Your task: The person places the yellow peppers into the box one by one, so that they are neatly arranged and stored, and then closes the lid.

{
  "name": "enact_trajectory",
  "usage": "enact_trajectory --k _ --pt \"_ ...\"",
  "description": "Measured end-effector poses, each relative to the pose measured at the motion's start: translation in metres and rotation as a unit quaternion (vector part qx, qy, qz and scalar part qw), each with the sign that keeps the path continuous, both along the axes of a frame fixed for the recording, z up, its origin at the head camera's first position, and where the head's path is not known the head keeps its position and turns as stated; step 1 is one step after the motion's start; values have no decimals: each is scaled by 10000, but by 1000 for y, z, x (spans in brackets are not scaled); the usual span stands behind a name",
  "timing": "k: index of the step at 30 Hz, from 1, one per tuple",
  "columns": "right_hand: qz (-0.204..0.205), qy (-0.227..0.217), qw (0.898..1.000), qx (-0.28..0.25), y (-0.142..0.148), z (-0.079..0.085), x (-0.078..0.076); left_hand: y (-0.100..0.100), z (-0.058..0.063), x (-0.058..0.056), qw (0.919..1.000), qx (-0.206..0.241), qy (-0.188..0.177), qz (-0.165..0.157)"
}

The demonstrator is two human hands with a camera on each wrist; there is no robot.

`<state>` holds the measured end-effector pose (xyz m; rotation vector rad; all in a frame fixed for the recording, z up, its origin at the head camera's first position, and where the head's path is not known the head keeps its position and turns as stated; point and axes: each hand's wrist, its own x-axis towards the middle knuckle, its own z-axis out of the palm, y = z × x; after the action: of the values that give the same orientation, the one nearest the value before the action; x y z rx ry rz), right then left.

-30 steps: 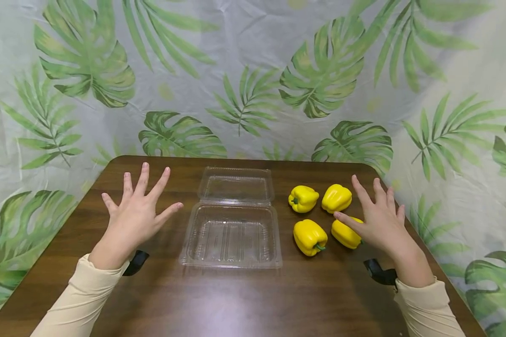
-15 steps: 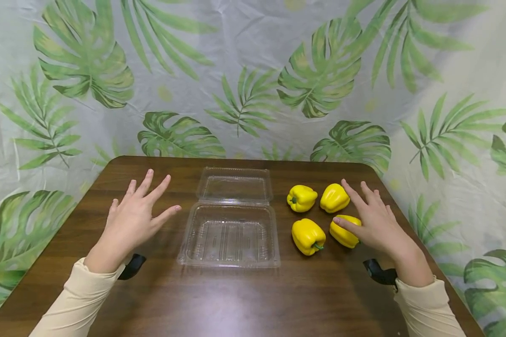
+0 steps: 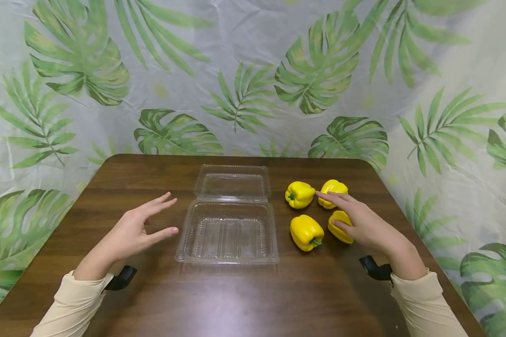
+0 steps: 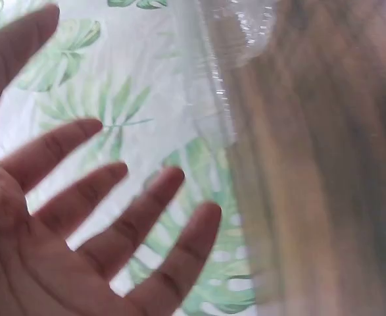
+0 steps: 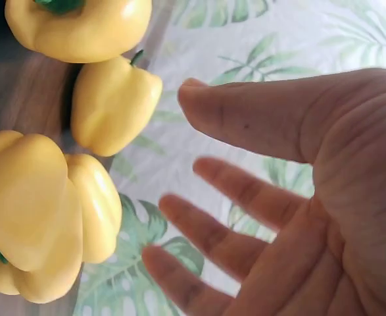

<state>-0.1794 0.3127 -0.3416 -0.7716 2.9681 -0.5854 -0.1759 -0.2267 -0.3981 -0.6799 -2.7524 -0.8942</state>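
Note:
Several yellow bell peppers lie on the table's right half. My right hand [image 3: 368, 227] is over the two right-hand ones: its fingers overlap the back right pepper [image 3: 334, 186] and its thumb crosses the front right pepper [image 3: 341, 216]. In the right wrist view that hand [image 5: 285, 217] holds nothing, fingers spread and peppers [image 5: 31, 210] beside it. A clear plastic clamshell container [image 3: 227, 260] stands in the middle with its lid [image 3: 233, 167] folded back. To its left hovers my left hand [image 3: 128, 231], fingers extended and palm bare in the left wrist view.
The brown wooden table [image 3: 219, 304] has rounded far corners. Behind it hangs a leaf-print cloth [image 3: 253, 47]. The back left pepper [image 3: 300, 194] and front left pepper [image 3: 306, 232] lie between the container and my right hand. Black camera mounts [image 3: 121, 278] sit under both wrists.
Both hands have come lower and turned, palms more inward. My right hand has moved left over the right-hand peppers. The left hand's fingers are closer together. Container and peppers have stayed put.

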Motion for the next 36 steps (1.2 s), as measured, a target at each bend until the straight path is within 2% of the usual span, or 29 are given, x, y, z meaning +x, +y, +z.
enact_trajectory --k 7,13,19,36 --pt "445 -47 9990 3 -11 -7 -8 -7 -24 -6 9947 510 -464 -763" --pt "659 -216 9976 39 -19 -11 -9 -8 -38 -7 9877 776 -760 -1124" --pt "663 -356 9971 129 -22 -13 -9 -8 -44 -7 9849 844 -826 -1265" --pt "676 -476 9960 330 -24 -21 -12 -7 -47 -7 9771 1145 -1045 -1457"
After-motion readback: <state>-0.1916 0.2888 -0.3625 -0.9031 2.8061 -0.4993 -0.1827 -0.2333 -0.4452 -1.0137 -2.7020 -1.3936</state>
